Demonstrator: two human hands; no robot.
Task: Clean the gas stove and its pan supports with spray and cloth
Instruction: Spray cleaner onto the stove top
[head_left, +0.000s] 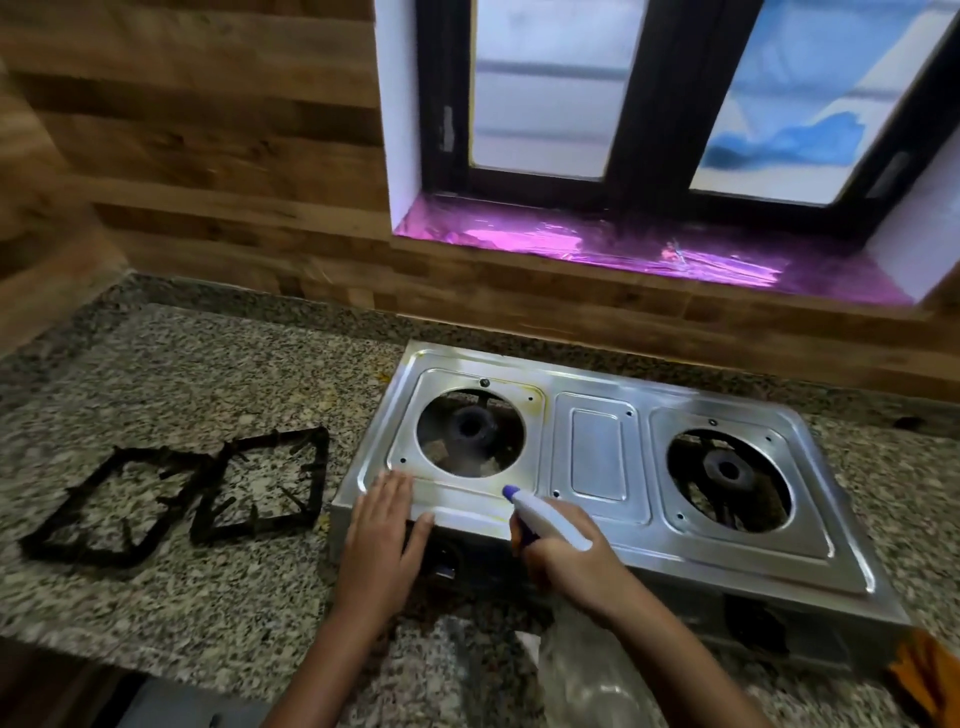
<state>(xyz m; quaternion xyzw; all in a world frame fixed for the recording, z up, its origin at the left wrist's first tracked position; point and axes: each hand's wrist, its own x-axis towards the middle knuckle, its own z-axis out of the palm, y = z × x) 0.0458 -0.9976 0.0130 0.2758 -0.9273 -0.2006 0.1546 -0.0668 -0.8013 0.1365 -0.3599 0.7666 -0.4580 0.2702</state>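
A steel two-burner gas stove (597, 457) sits on the granite counter with both burner openings bare. Its two black pan supports (104, 506) (265, 480) lie side by side on the counter to the left. My left hand (382, 535) rests flat, fingers apart, on the stove's front left corner. My right hand (571, 564) grips a clear spray bottle (582, 670) by its white and purple trigger head (545, 517), nozzle pointing toward the left burner (472, 428). An orange cloth (930, 675) shows at the right edge.
The speckled granite counter (208, 374) runs along a wood-panelled wall (208, 156). A dark-framed window (675, 104) with a purple-lit sill (597, 244) stands behind the stove. The counter's front edge drops off at lower left.
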